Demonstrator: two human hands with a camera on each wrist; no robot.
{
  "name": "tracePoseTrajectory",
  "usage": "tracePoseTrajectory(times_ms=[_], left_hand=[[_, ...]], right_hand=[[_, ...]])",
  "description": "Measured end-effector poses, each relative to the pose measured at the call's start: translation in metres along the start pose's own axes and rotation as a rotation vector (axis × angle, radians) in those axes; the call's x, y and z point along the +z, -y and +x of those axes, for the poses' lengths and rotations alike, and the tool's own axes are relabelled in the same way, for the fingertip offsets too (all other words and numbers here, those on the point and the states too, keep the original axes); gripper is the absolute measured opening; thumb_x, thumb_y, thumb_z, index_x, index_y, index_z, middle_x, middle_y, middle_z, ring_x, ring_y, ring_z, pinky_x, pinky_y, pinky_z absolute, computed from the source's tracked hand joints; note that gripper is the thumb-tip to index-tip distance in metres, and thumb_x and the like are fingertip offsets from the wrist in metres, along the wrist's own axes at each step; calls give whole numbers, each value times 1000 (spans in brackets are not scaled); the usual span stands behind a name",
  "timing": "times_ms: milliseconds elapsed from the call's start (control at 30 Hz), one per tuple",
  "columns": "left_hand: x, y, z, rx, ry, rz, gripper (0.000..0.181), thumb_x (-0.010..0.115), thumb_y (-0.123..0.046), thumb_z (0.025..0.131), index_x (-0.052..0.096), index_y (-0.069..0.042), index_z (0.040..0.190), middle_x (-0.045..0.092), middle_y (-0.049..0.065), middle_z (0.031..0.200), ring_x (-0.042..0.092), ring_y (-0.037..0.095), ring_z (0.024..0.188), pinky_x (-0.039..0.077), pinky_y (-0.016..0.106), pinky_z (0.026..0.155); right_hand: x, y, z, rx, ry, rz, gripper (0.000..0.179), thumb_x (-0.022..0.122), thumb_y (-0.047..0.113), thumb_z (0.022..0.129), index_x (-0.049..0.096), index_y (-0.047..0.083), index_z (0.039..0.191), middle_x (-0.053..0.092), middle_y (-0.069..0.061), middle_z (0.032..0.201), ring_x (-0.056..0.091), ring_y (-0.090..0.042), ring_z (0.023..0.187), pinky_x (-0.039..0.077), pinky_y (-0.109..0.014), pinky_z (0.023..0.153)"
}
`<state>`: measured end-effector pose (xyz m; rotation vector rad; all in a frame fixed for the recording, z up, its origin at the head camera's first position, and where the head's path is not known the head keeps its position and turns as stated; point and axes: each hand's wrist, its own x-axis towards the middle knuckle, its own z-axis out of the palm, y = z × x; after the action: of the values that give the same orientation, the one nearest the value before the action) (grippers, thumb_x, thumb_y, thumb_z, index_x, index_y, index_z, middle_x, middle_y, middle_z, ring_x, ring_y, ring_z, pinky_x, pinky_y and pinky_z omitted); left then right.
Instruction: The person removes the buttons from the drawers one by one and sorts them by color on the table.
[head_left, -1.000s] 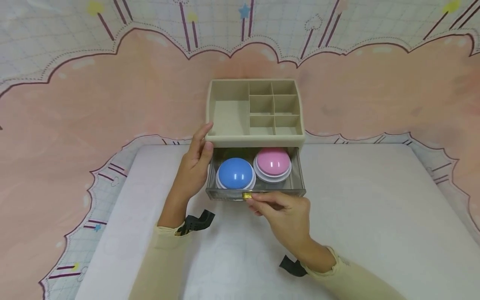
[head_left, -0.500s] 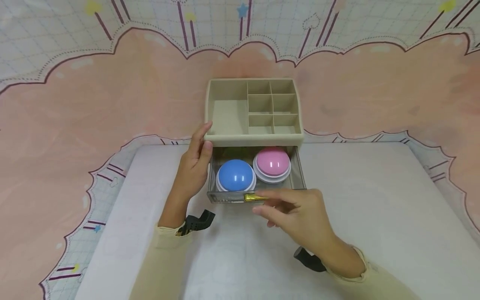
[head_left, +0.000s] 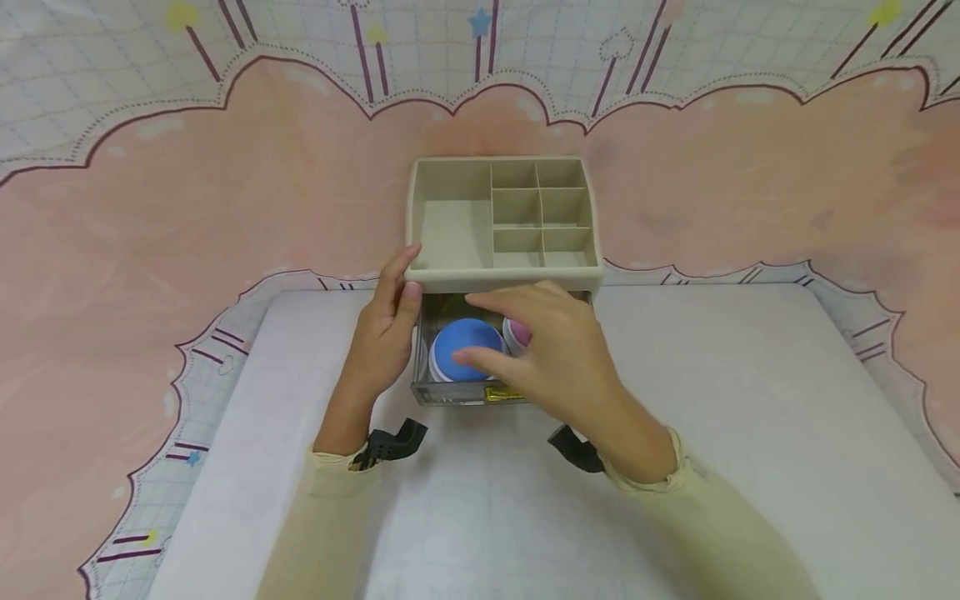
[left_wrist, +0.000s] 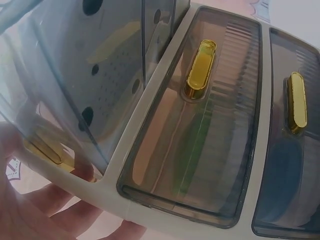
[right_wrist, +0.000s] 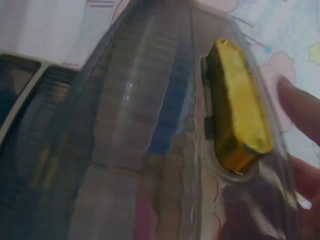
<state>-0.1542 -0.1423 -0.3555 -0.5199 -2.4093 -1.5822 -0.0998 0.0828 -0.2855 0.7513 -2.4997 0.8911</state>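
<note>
A cream drawer organizer [head_left: 465, 282] stands with its clear grey drawer [head_left: 450, 395] pulled out. Inside the drawer sit a blue dome-topped round piece [head_left: 471, 335] and a pink dome-topped one [head_left: 517, 332], both with white bases. My right hand [head_left: 562, 350] hovers over the drawer, thumb and index finger spread apart above the blue piece, and hides most of the pink one. My left hand [head_left: 378, 342] rests against the organizer's left front corner, thumb at the front and index fingertip at the top rim. A gold handle [right_wrist: 242, 100] shows large in the right wrist view.
The organizer's top has one large compartment [head_left: 453, 233] and several small ones [head_left: 517, 208]. In the left wrist view, closed drawers with gold handles [left_wrist: 201, 67] show green and blue shapes inside. A white tabletop [head_left: 465, 508] and a pink cloud-patterned cloth [head_left: 262, 200] surround it.
My right hand has let go of the drawer's gold handle, drawn back a little, then moved forward over the drawer with fingers spread. My left hand keeps its place on the organizer.
</note>
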Motion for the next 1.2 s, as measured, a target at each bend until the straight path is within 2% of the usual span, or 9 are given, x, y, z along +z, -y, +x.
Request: tracePoseTrajectory(times_ms=[100,167,300,433,600,767,1000,1200], left_hand=[[0,0,0,10,0,-18,47,39,-29,112,31,-38,158,48,13,154,47,26,140,36,54,117],[0,0,0,14,-1,-27,47,39,-28,112,31,-37,158,48,12,154,47,25,141,36,53,117],[0,0,0,17,1,-31,47,39,-28,112,31,-37,158,46,10,157,45,25,143,35,53,118],[1,0,0,18,1,-14,47,39,-29,112,31,-37,158,43,8,159,43,24,145,35,53,119],[1,0,1,20,-6,-10,46,39,-28,112,32,-36,157,43,5,159,43,23,145,34,53,119],[0,0,0,17,-10,-5,46,39,-29,112,32,-37,157,44,4,159,44,23,144,35,54,118],[0,0,0,27,-8,-12,47,38,-27,112,31,-35,158,42,5,160,42,23,145,34,53,119],[1,-1,1,29,-6,-10,47,39,-27,112,31,-35,158,40,5,161,41,24,146,34,54,119]], right_hand=[[5,1,10,86,170,-66,66,92,51,71,73,20,127,71,1,129,64,-20,117,54,-39,93],[7,1,15,124,254,-78,67,92,51,71,73,22,128,70,2,130,63,-20,120,54,-41,97],[10,0,20,153,321,-112,68,93,52,69,73,23,127,72,6,125,66,-17,116,56,-40,93],[12,-1,23,158,354,-160,71,94,53,67,72,25,129,73,6,124,68,-18,112,57,-41,88],[14,-1,24,159,387,-205,68,91,57,70,72,29,130,73,5,122,69,-20,107,57,-42,85],[15,-1,24,147,384,-217,62,89,58,72,74,30,125,75,7,115,69,-18,99,57,-40,82],[14,-5,25,104,380,-225,66,93,55,68,75,29,125,77,5,112,72,-22,94,58,-40,77],[14,-5,25,91,363,-206,58,92,54,69,78,30,120,78,6,104,71,-20,88,57,-37,75]])
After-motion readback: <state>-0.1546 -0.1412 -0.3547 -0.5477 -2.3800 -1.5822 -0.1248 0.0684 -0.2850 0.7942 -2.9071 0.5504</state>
